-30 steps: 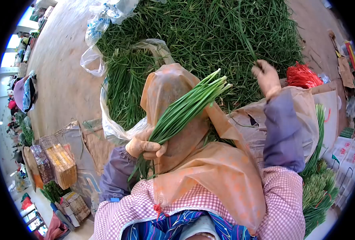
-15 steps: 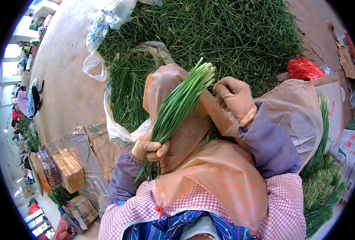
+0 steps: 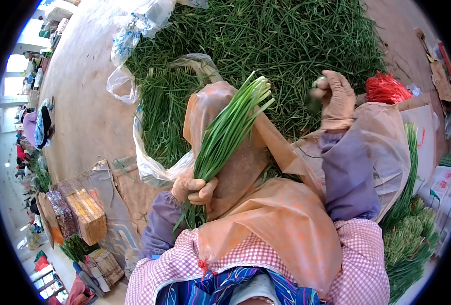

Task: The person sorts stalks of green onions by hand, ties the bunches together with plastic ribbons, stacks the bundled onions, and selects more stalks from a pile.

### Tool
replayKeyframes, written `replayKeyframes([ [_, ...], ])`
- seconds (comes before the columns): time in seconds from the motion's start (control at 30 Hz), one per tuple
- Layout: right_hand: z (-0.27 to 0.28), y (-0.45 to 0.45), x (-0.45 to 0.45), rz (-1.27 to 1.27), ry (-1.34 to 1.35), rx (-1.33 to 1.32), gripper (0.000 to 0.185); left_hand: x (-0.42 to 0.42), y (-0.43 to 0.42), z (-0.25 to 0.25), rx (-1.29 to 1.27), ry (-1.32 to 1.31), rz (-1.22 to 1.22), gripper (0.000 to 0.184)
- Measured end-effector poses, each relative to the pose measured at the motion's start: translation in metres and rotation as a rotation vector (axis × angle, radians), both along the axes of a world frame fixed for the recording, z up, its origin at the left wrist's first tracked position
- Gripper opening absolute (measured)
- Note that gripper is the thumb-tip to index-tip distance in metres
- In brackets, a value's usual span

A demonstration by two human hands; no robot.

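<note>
My left hand (image 3: 194, 191) is closed round the lower, leafy end of a bunch of garlic chives (image 3: 230, 127). The bunch slants up to the right over my lap, its pale cut ends uppermost. Out to the right, apart from the bunch, my right hand (image 3: 337, 99) is raised with bent fingers. A small blurred greenish bit (image 3: 315, 96) shows at its fingertips; what it is I cannot make out. Below that hand and beyond it spreads a large heap of loose garlic chives (image 3: 266, 46). An orange translucent plastic apron (image 3: 271, 213) covers my lap.
Clear plastic sheeting (image 3: 152, 170) edges the heap on the left. A bundle of red ties (image 3: 387, 87) lies at the right, above several tied bunches (image 3: 411, 239). Cardboard boxes (image 3: 86, 216) stand at the left. Other people (image 3: 35, 124) are far off at the left edge.
My right hand has moved up and to the right, away from the cut ends of the bunch, with a greenish bit now at its fingertips. My left hand and the bunch have barely moved.
</note>
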State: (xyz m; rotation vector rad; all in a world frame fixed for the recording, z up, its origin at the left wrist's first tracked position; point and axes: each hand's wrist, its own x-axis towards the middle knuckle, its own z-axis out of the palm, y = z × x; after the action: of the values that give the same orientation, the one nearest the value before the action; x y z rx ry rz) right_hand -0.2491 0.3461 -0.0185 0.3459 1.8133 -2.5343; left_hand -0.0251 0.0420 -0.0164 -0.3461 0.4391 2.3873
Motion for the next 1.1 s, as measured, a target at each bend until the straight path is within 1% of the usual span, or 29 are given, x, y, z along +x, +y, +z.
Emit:
replayKeyframes([
  [0.03, 0.003, 0.008, -0.003, -0.053, -0.045, 0.104, 0.008, 0.000, -0.001, -0.001, 0.001, 0.002, -0.007, 0.047],
  [0.07, 0.004, 0.013, 0.005, 0.160, -0.062, 0.161, 0.011, -0.003, 0.000, -0.002, 0.003, 0.006, -0.015, 0.047],
  [0.1, 0.009, 0.006, 0.019, 0.330, -0.174, 0.213, 0.017, -0.004, 0.000, -0.003, 0.008, 0.016, -0.019, 0.047],
  [0.13, 0.023, -0.002, 0.033, 0.606, -0.362, 0.190, 0.025, -0.005, 0.000, -0.004, 0.011, 0.019, -0.027, 0.046],
  [0.17, 0.019, -0.014, 0.050, 0.764, -0.320, 0.130, 0.032, -0.006, 0.000, -0.004, 0.013, 0.023, -0.038, 0.046],
  [0.2, 0.020, -0.034, 0.068, 0.752, -0.295, 0.064, 0.033, -0.008, 0.002, 0.000, -0.004, -0.008, -0.031, 0.046],
  [0.23, 0.012, -0.050, 0.077, 0.703, -0.344, -0.125, 0.030, -0.008, 0.004, 0.000, -0.011, -0.009, -0.028, 0.047],
  [0.3, -0.005, -0.061, 0.075, 0.746, -0.309, -0.113, 0.026, -0.005, 0.003, 0.001, -0.035, -0.013, -0.013, 0.048],
  [0.4, -0.010, -0.063, 0.076, 0.537, -0.262, -0.134, 0.017, 0.001, -0.001, -0.001, -0.038, 0.002, -0.006, 0.051],
  [0.43, 0.006, -0.048, 0.066, 0.615, 0.069, 0.309, 0.012, 0.001, -0.001, -0.001, -0.063, 0.001, -0.013, 0.051],
  [0.47, -0.037, -0.026, 0.047, 0.465, 0.444, 0.776, 0.011, 0.000, 0.000, 0.002, -0.086, 0.000, -0.017, 0.052],
  [0.5, -0.060, -0.003, 0.028, 0.372, 0.475, 1.095, 0.013, 0.000, 0.001, 0.005, -0.109, -0.002, -0.019, 0.052],
  [0.53, -0.068, 0.018, 0.019, 0.319, 0.308, 1.026, 0.014, 0.000, 0.003, 0.009, -0.160, 0.002, -0.042, 0.054],
  [0.57, -0.062, 0.036, 0.005, 0.415, 0.177, 1.529, 0.017, -0.002, 0.005, 0.013, -0.213, 0.009, -0.064, 0.055],
  [0.6, -0.042, 0.043, 0.007, 0.490, 0.089, 1.589, 0.020, -0.005, 0.007, 0.018, -0.267, 0.015, -0.087, 0.056],
  [0.63, -0.051, 0.049, 0.008, 0.466, 0.104, 1.550, 0.023, -0.008, 0.010, 0.022, -0.311, 0.040, -0.102, 0.058],
  [0.7, -0.063, 0.043, 0.024, 0.562, -0.098, 0.822, 0.036, -0.015, 0.018, 0.032, -0.395, 0.088, -0.135, 0.061],
  [0.73, -0.049, 0.032, 0.039, 0.671, -0.101, 0.471, 0.045, -0.020, 0.026, 0.043, -0.423, 0.075, -0.133, 0.069],
  [0.77, -0.033, 0.016, 0.051, 0.763, -0.100, 0.117, 0.057, -0.026, 0.033, 0.051, -0.488, 0.114, -0.153, 0.070],
  [0.83, -0.017, -0.009, 0.061, 0.865, 0.002, -0.532, 0.065, -0.040, 0.044, 0.061, -0.612, 0.195, -0.200, 0.072],
  [0.87, -0.005, -0.021, 0.066, 0.781, -0.043, -0.668, 0.062, -0.048, 0.045, 0.067, -0.654, 0.253, -0.268, 0.071],
  [0.93, 0.019, -0.043, 0.076, 0.601, -0.127, -0.944, 0.058, -0.060, 0.064, 0.068, -0.711, 0.400, -0.204, 0.068],
  [0.97, 0.024, -0.049, 0.078, 0.550, -0.159, -0.945, 0.055, -0.065, 0.075, 0.068, -0.740, 0.473, -0.170, 0.066],
  [1.0, 0.028, -0.053, 0.078, 0.500, -0.194, -0.945, 0.051, -0.068, 0.082, 0.056, -0.849, 0.558, -0.197, 0.066],
  [1.03, 0.029, -0.054, 0.077, 0.451, -0.232, -0.943, 0.048, -0.075, 0.089, 0.057, -0.954, 0.630, -0.232, 0.067],
  [1.07, 0.029, -0.053, 0.072, 0.400, -0.207, -0.738, 0.047, -0.086, 0.097, 0.059, -1.055, 0.700, -0.268, 0.068],
  [1.1, 0.023, -0.048, 0.065, 0.370, -0.161, -0.695, 0.046, -0.093, 0.106, 0.059, -1.154, 0.774, -0.307, 0.068],
])
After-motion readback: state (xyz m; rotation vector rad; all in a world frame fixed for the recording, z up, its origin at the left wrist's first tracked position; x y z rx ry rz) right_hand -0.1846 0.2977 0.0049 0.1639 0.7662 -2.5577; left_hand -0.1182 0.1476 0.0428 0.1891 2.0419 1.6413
